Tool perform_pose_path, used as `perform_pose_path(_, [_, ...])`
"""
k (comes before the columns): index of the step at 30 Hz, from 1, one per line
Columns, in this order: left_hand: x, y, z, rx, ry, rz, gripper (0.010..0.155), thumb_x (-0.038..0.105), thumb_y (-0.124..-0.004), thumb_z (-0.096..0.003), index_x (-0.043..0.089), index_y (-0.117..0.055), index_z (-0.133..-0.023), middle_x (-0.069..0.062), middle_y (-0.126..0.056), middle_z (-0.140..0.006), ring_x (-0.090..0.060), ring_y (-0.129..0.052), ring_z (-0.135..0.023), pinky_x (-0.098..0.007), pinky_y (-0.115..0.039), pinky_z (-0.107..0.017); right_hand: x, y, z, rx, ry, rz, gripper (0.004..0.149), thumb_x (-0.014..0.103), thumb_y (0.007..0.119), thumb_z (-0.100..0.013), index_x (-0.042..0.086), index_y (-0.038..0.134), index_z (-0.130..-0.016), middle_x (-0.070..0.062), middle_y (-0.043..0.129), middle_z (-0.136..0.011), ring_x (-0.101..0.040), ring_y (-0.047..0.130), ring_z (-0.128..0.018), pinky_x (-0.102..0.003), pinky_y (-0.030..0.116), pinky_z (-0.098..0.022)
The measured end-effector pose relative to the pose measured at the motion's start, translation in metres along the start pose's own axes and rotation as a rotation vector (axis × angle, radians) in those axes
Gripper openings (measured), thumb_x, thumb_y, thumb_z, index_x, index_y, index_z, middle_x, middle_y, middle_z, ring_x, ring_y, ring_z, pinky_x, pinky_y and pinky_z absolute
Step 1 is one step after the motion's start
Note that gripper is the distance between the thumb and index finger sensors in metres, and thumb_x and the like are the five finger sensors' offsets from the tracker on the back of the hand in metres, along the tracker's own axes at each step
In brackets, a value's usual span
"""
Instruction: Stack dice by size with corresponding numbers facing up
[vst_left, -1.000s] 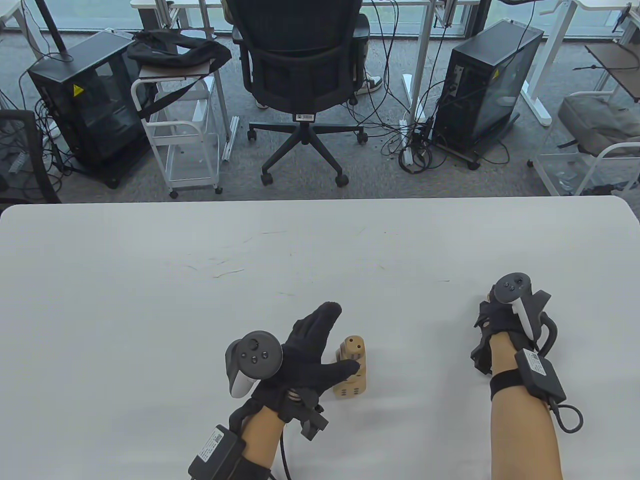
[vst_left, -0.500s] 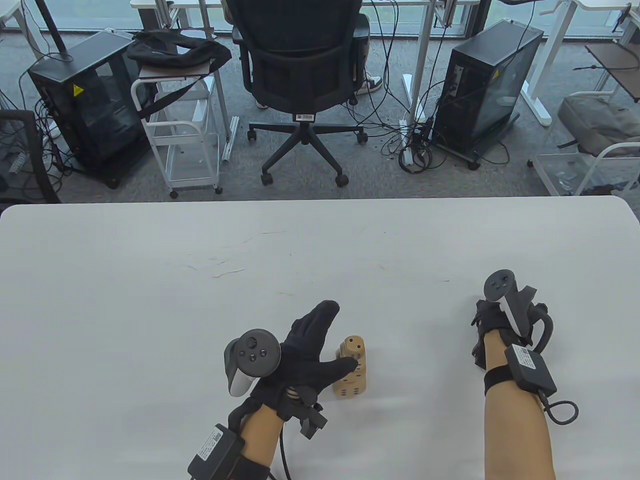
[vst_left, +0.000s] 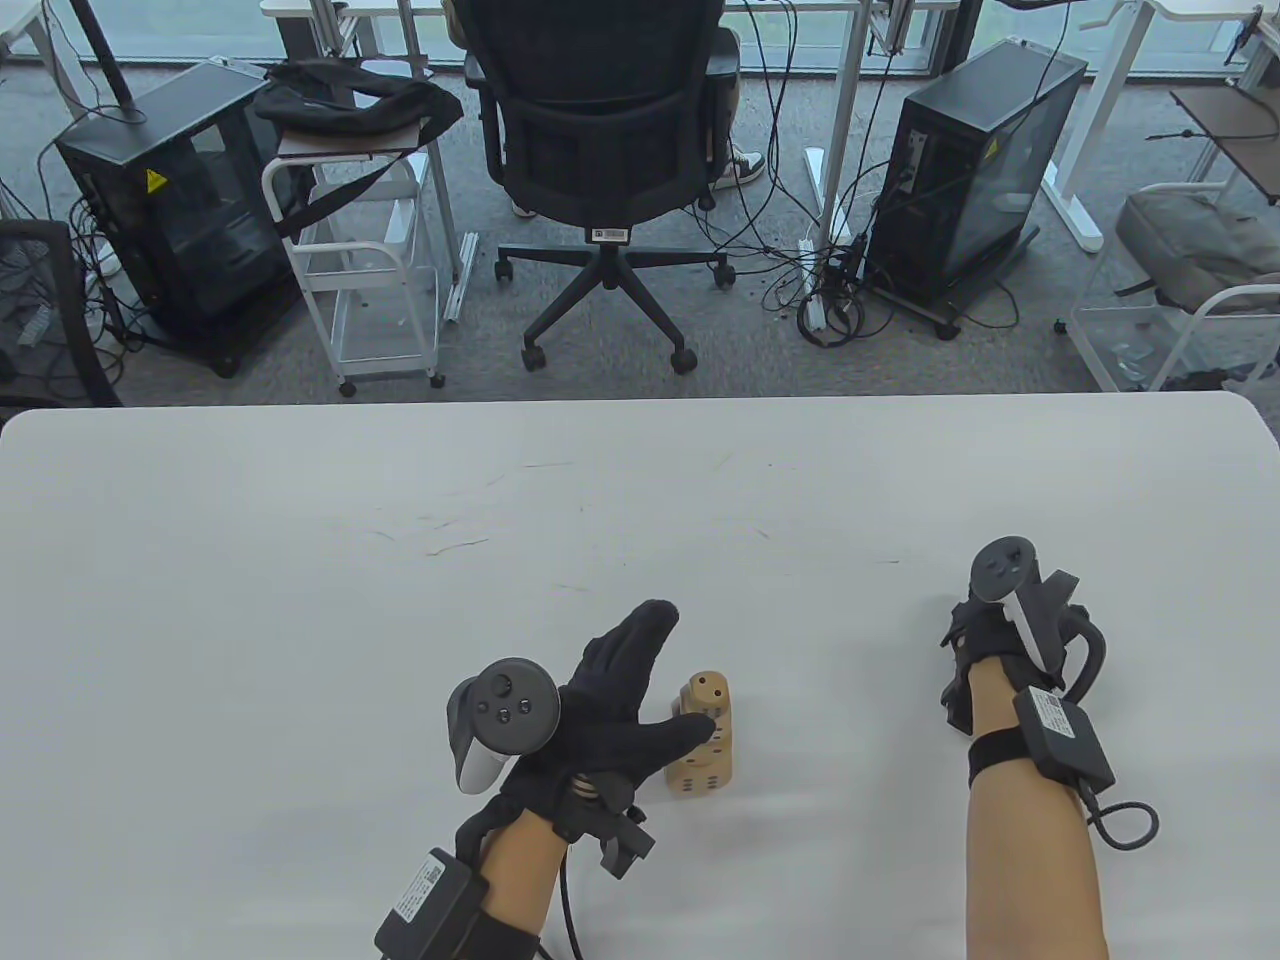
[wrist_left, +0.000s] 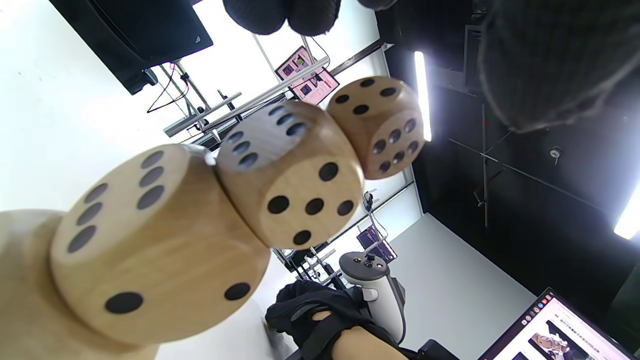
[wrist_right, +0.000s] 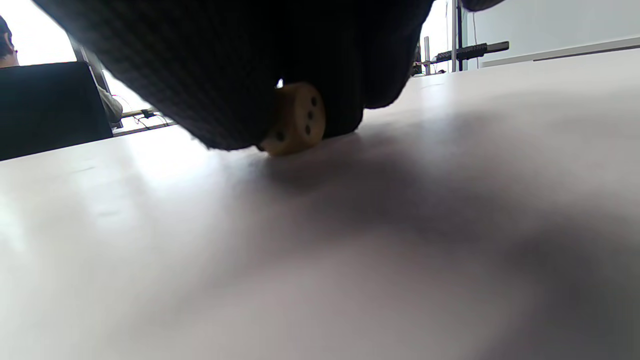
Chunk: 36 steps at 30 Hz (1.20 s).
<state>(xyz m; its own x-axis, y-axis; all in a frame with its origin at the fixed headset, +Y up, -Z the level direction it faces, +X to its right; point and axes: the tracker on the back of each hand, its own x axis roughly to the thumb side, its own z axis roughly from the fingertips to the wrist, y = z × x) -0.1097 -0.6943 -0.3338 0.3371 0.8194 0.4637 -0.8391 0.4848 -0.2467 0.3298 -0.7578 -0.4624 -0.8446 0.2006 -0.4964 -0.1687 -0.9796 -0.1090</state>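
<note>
A stack of wooden dice (vst_left: 705, 742) stands on the white table (vst_left: 300, 600) near the front middle, biggest at the bottom; the top die (vst_left: 710, 687) shows two pips. In the left wrist view the stack (wrist_left: 295, 170) rises from lower left to a small die (wrist_left: 380, 125). My left hand (vst_left: 680, 672) is spread open just left of the stack, thumb by its side. My right hand (vst_left: 985, 635) rests fingers-down on the table at the right. In the right wrist view its fingers (wrist_right: 200, 75) pinch a small die (wrist_right: 296, 117) that sits on the table.
Beyond the table's far edge (vst_left: 640, 405) are an office chair (vst_left: 605, 130), two PC towers (vst_left: 170, 210) (vst_left: 970, 170) and a white cart (vst_left: 370, 260). A laptop (wrist_left: 565, 330) shows at the lower right of the left wrist view.
My right hand has shifted slightly left and tilted, staying low on the table. My left hand and the stack have barely moved.
</note>
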Motion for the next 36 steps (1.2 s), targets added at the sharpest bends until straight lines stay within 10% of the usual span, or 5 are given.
perform_pose_path(9, [0.002,0.000,0.000,-0.006,-0.013,-0.006,0.097,0.065,-0.093,-0.0381,0.031,-0.035,-0.109,-0.005,-0.043,-0.121,-0.034,-0.047,-0.114,-0.074,-0.027,-0.078,0.012,-0.053,0.036,-0.136,-0.240,-0.172,0.049,0.037,0.097,-0.040,0.027,0.078,-0.084,-0.007,0.094,-0.082,-0.034,0.084,-0.085,-0.069,0.047,-0.071])
perform_pose_path(21, [0.003,-0.004,0.002,-0.015,-0.019,-0.021,0.098,0.064,-0.093,-0.0378,0.031,-0.035,-0.109,-0.004,-0.044,-0.121,-0.034,-0.047,-0.114,-0.074,-0.027,-0.078,0.056,-0.123,0.145,-0.278,-0.735,-0.599,0.042,0.037,0.094,-0.043,0.026,0.084,-0.082,-0.008,0.091,-0.084,-0.036,0.081,-0.086,-0.069,0.048,-0.070])
perform_pose_path(36, [0.003,-0.005,0.001,-0.043,-0.005,-0.063,0.099,0.063,-0.095,-0.0370,0.031,-0.035,-0.109,-0.004,-0.044,-0.121,-0.034,-0.048,-0.114,-0.074,-0.027,-0.078,0.108,-0.108,0.226,-0.055,-1.190,-0.794,0.058,0.030,0.092,-0.044,0.029,0.068,-0.097,-0.007,0.091,-0.088,-0.035,0.080,-0.090,-0.069,0.049,-0.071])
